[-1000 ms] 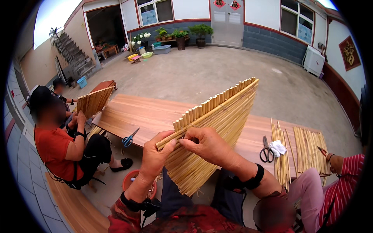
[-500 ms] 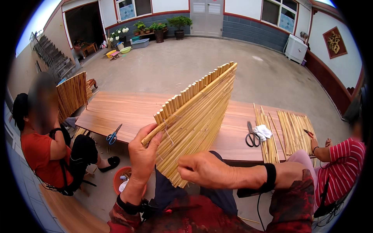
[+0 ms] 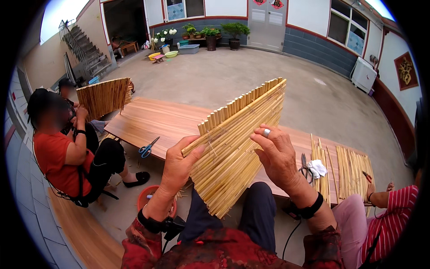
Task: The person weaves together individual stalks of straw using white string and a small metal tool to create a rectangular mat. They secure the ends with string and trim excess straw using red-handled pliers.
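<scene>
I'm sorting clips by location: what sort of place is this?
Most likely a home's courtyard: sky shows above the walls, potted plants stand before a house front with windows and a door, and an outdoor staircase rises at the left.

Red character signs [image 3: 277, 4] are fixed on the grey door [image 3: 267, 28]; on the wall [image 3: 389, 77] to its right, a gold character [image 3: 405, 68] is borne by a diamond plaque [image 3: 406, 71].

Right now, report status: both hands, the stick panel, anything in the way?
Left hand gripping stick panel by left end. Right hand at panel's right side, hiding part; contact unclear. Dark scissors, white cloth on table, rightward.
</scene>
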Motion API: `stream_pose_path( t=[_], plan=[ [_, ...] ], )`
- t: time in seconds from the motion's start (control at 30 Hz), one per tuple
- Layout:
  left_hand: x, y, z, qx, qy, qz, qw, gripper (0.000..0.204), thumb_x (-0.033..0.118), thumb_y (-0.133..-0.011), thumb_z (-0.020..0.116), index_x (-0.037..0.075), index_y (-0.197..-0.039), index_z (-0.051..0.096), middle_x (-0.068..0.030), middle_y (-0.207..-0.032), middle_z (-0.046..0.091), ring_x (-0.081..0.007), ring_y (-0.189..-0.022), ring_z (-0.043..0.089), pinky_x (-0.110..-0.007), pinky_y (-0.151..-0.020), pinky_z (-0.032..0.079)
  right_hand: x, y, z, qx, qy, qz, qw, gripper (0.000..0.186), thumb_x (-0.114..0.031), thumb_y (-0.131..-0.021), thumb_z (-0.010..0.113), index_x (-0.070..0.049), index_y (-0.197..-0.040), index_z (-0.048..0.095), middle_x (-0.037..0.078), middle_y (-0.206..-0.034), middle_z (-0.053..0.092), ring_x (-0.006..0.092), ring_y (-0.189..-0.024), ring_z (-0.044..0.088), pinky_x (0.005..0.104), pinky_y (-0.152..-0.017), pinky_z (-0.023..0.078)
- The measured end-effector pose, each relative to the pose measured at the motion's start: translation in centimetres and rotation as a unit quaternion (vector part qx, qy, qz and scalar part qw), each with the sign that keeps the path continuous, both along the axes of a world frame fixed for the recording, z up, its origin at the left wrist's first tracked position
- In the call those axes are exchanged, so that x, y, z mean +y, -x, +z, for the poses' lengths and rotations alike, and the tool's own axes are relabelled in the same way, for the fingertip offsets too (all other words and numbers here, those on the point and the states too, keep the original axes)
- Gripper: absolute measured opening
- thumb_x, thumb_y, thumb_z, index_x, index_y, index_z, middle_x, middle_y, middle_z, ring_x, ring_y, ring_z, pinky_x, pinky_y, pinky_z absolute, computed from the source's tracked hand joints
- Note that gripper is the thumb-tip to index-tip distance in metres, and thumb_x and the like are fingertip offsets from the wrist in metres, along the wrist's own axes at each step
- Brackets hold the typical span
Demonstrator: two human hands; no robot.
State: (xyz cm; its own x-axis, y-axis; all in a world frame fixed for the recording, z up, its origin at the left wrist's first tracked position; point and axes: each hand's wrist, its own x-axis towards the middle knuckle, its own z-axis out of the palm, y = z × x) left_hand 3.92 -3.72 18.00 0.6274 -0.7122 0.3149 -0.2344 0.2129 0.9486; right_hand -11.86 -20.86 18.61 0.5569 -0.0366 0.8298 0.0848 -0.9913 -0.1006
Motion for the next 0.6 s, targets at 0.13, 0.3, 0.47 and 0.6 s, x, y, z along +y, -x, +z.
stream_pose_path(
  t=[0.13, 0.3, 0.47, 0.6],
  plan=[
    [0.5, -1.0, 0.0, -0.015, -0.017, -0.030, 0.999, 0.028, 0.011, -0.084, 0.057, -0.005, -0.107, 0.053, -0.0045, -0.090, 0.060, -0.0068, -0.080, 0.054, -0.021, -0.071, 0.045, -2.0, -7.5, 1.6, 0.005, 0.082, 0.049, 0.995, 0.041, -0.012, -0.072, 0.062, -0.009, -0.111, 0.050, 0.009, -0.107, 0.054, 0.0265, -0.112, 0.045, 0.0431, -0.096, 0.032],
    [1.3, -2.6, 0.3, 0.028, -0.033, -0.021, 0.999, 0.032, 0.012, -0.083, 0.058, -0.004, -0.110, 0.051, -0.0055, -0.092, 0.059, -0.0079, -0.081, 0.054, -0.021, -0.072, 0.045, -2.1, -11.8, 2.1, 0.076, 0.113, 0.114, 0.984, 0.018, -0.026, -0.077, 0.059, -0.012, -0.087, 0.054, 0.003, -0.075, 0.053, 0.0194, -0.076, 0.055, 0.0330, -0.069, 0.041],
    [0.4, -2.7, -0.2, -0.184, -0.069, 0.158, 0.968, 0.039, 0.010, -0.075, 0.065, 0.004, -0.111, 0.052, -0.0076, -0.089, 0.057, -0.0166, -0.084, 0.055, -0.029, -0.077, 0.044, -2.2, -13.9, 1.2, 0.002, 0.110, 0.093, 0.990, 0.019, -0.027, -0.076, 0.059, -0.011, -0.070, 0.050, 0.003, -0.064, 0.048, 0.0194, -0.062, 0.051, 0.0313, -0.057, 0.039],
    [-0.2, -1.7, 0.0, -0.647, -0.056, 0.303, 0.698, 0.035, 0.006, -0.061, 0.069, 0.006, -0.095, 0.059, -0.0060, -0.083, 0.050, -0.0277, -0.085, 0.050, -0.045, -0.089, 0.034, -2.8, -14.5, 0.5, -0.004, 0.092, 0.131, 0.987, 0.019, -0.025, -0.075, 0.060, -0.011, -0.069, 0.049, 0.003, -0.063, 0.048, 0.0214, -0.060, 0.051, 0.0319, -0.057, 0.040]
  ],
)
